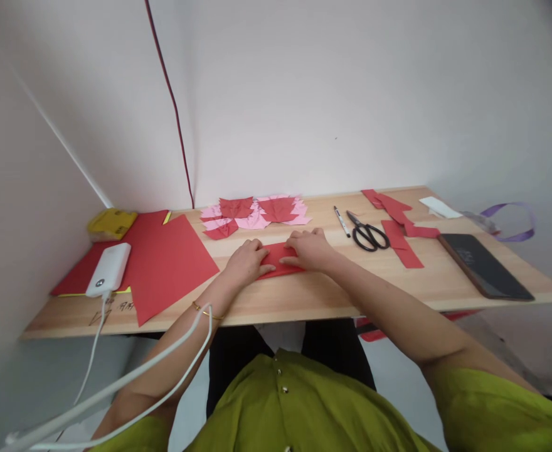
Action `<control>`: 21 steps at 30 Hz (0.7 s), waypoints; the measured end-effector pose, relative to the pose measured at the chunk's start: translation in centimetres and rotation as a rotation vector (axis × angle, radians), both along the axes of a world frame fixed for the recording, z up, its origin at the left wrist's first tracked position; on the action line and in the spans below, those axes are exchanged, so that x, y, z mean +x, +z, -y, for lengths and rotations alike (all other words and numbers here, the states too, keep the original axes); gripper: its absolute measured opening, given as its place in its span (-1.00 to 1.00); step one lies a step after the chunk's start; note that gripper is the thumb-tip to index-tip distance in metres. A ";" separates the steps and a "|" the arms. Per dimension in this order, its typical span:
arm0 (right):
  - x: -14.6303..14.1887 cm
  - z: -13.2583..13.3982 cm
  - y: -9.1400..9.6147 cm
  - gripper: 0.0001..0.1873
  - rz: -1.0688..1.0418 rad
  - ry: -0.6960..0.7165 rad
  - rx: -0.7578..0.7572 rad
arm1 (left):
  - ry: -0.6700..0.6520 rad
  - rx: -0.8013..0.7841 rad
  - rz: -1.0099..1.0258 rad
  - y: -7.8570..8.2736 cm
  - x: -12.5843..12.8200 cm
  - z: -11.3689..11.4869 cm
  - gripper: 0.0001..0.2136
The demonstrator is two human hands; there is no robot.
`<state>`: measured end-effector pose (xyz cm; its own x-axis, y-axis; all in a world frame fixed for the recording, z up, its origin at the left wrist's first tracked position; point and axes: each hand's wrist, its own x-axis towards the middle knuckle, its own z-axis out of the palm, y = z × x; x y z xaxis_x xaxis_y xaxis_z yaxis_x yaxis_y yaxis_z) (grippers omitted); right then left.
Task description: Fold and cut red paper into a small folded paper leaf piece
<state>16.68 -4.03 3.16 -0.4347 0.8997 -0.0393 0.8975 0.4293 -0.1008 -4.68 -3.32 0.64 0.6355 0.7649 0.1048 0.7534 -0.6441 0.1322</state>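
Note:
A small folded piece of red paper (280, 262) lies on the wooden table (332, 289) in front of me. My left hand (248, 260) presses on its left end with fingers bent down on the paper. My right hand (308, 248) lies flat over its right part, fingers together and pressing. Just behind the hands sits a row of folded red and pink paper pieces (256, 215).
Large red sheets (167, 260) and a white power bank (109, 269) with its cable lie at the left, a yellow object (111, 223) behind them. A pen (342, 221), black scissors (367, 232), red strips (401, 232) and a dark tablet (485, 265) lie at the right.

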 end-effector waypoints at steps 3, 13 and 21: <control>-0.1 0.9 -0.9 -0.38 0.007 0.001 0.093 | 0.008 0.001 0.001 -0.1 -0.3 0.3 -0.49; 2.4 1.8 -2.5 -0.27 -0.047 0.068 0.096 | 0.029 -0.148 -0.053 0.8 -0.8 0.4 -0.33; 3.2 1.7 -2.7 -0.22 -0.042 0.083 0.044 | 0.032 -0.280 -0.178 2.6 0.3 -1.0 -0.33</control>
<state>19.85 -5.72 0.44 -0.5083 0.8610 0.0192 0.8540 0.5068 -0.1173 -4.40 -2.33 3.23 0.5999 0.7683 -0.2231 0.8000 -0.5768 0.1650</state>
